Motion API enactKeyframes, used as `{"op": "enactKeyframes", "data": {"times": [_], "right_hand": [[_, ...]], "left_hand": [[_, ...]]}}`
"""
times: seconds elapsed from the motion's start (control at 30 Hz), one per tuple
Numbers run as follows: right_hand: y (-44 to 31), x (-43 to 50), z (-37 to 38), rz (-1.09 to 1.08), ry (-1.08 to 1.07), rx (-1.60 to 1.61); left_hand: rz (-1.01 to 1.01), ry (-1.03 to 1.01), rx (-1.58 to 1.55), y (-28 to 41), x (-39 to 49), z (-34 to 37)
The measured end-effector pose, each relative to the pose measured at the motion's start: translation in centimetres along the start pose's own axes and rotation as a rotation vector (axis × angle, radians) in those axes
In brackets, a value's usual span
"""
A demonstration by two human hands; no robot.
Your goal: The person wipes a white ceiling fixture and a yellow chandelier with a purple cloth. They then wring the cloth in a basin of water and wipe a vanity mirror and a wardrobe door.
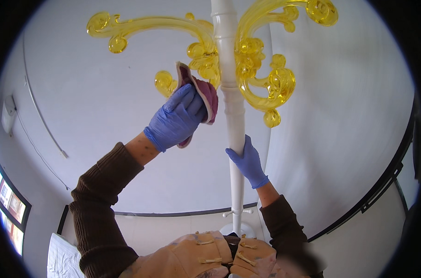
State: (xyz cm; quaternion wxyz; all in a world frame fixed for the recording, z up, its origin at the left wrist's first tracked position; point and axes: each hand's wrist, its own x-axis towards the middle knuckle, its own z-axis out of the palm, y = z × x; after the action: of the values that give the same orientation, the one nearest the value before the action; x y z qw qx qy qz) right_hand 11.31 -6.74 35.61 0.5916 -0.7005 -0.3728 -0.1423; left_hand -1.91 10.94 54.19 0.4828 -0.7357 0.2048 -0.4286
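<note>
Before me stands a white coat stand; its upright pole [234, 107] bears several translucent yellow scroll-shaped arms. My left hand [177, 118], in a blue disposable glove, grips a folded maroon cloth [210, 95] with pale edging. The cloth is up beside the pole, by a lower yellow hook [164, 82] and the left cluster of scrolls [205, 57]; whether it touches them I cannot tell. Lower down, my gloved right hand [248, 163] is wrapped around the pole. On the right, a curled yellow arm [281, 87] hangs out from the pole.
A round white base [247, 231] holds the stand, with small pegs [248, 211] just above it. Behind is a pale wall [154, 173] with a dark skirting strip [154, 214]. Left are a window [10, 201], a white wall device with a cord [8, 111] and a white-covered item [62, 257].
</note>
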Motion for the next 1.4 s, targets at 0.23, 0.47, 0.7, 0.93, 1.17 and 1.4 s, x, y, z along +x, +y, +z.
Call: {"op": "enactKeyframes", "data": {"times": [0.23,0.47,0.7,0.93,1.17,1.4], "right_hand": [[0.8,0.0,0.7,-0.021,0.089,0.048],[1.0,0.2,1.8,-0.03,0.172,0.098],[0.5,-0.3,1.6,-0.018,0.194,0.134],[0.2,-0.8,2.0,-0.014,0.212,0.135],[0.4,-0.8,2.0,-0.03,0.233,0.067],[-0.6,-1.0,2.5,-0.006,0.2,0.155]], "left_hand": [[-0.46,0.416,-0.521,-0.6,-2.7,1.0],[-0.863,0.637,-1.185,-1.5,1.5,2.6],[-0.578,0.628,-2.427,-5.2,2.5,4.2],[-0.357,0.921,-2.434,-2.4,2.3,5.6],[-0.886,0.939,-1.659,5.5,-0.3,6.3],[-0.513,0.917,-1.316,-7.1,1.9,5.9]]}}
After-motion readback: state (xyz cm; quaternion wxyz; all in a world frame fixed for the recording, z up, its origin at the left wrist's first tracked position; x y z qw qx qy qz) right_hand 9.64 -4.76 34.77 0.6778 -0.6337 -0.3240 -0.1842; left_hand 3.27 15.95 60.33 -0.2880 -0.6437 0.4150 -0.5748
